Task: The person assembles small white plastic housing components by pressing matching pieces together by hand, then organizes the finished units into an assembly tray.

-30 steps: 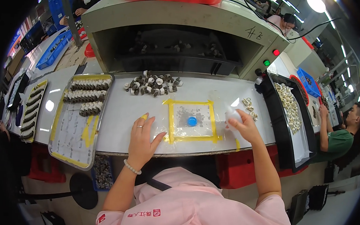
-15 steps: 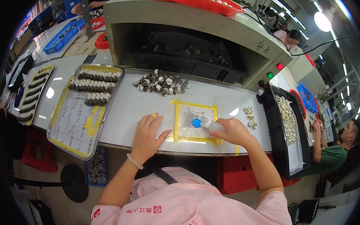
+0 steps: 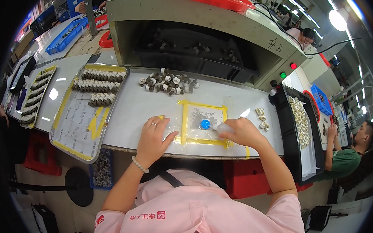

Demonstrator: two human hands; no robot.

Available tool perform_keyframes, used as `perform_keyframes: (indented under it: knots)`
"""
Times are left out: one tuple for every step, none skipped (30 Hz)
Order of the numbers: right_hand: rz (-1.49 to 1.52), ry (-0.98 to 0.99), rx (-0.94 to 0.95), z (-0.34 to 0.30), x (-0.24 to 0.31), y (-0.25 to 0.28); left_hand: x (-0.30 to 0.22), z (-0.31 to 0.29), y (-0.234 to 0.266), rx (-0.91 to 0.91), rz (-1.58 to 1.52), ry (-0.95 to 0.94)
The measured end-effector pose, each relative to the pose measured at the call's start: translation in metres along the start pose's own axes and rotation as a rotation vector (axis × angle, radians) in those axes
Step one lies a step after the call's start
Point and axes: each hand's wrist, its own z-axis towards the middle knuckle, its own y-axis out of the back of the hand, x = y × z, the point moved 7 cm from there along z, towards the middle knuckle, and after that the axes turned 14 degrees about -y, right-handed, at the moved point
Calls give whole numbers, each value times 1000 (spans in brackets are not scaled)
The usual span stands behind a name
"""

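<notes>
My right hand [image 3: 245, 133] is closed around a translucent white squeeze bottle [image 3: 224, 129], tipped on its side with its nozzle pointing left. That nozzle meets or nearly meets a small round blue cap-like piece [image 3: 205, 124]; I cannot tell if they touch. The blue piece lies inside a square of yellow tape [image 3: 184, 122] on the white tabletop, among grey smudges. My left hand [image 3: 151, 133] rests on the table left of the square, fingers spread, holding nothing. Beyond it lies a pile of small dark parts with white caps [image 3: 167, 82].
A metal tray [image 3: 71, 130] with rows of the dark-and-white parts stands at left. Small gold-coloured parts [image 3: 262, 119] lie right of the square, beside a black tray [image 3: 295, 148] full of similar ones. A grey box-shaped machine [image 3: 191, 12] rises behind. A co-worker [image 3: 351, 153] sits at right.
The view has shifted slightly. My right hand still holds the bottle at the blue piece, and my left hand stays on the table.
</notes>
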Motion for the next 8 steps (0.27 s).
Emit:
perform_keyframes:
  knots:
    - [1,0,0,-1,-1,0,-1,0,0,-1,1,-2]
    - [15,-14,7,-1,-2,0,-1,1,1,-2,4,-6]
    - [29,-28,14,-2,-4,0,-1,1,0,-2,4,-8]
    - [31,-31,11,-3,-4,1,-1,0,0,-3,-4,-2]
    - [83,-42,6,-5,-5,4,0,0,-1,-5,-13,1]
    - [135,-55,0,-7,-7,6,0,0,-2,-5,-16,-7]
    - [216,-94,9,-8,-13,6,1,-2,-2,-2,-7,-8]
    - [296,-134,16,-8,-21,6,2,-3,-2,-2,-1,-10]
